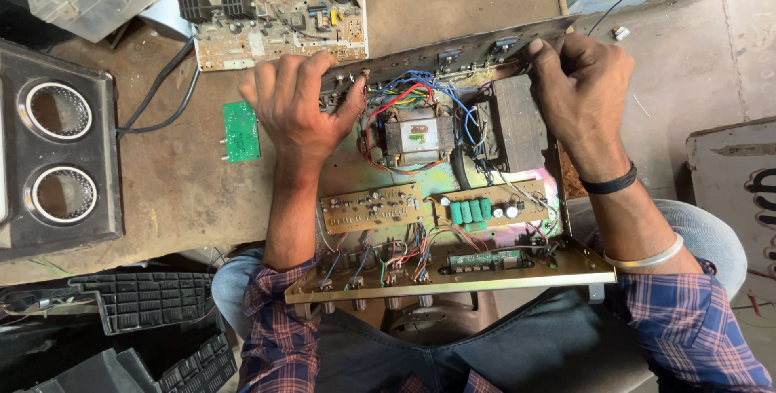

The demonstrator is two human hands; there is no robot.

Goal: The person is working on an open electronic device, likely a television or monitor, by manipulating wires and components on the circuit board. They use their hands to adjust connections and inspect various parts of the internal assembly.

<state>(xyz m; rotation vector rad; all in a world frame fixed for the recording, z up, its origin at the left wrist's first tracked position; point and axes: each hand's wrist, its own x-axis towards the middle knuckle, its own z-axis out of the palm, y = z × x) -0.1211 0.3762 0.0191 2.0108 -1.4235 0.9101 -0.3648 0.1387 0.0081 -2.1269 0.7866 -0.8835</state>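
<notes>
While the chassis [485, 223] rested partly on the desk [178, 191] and partly over the person's lap, both hands held its far metal wall [453, 49]. Left hand [295, 102]: fingers curled over the wall's left end, thumb pressed inside near the wires [420, 90]; grip closed on the wall. Right hand [578, 78]: fingers hooked over the right end above the black block [517, 122], likewise clamped. Both forearms ran straight forward from plaid sleeves, wrists slightly bent down. Judged from its transformer [416, 136] and sheet-metal frame, the chassis would be heavy and stiff, with sharp edges; the boards [372, 207] and loose wiring looked fragile, so the bare walls were the safer holds. A speaker box [56, 150], green board [241, 130] and larger circuit board [275, 9] lay nearby.
</notes>
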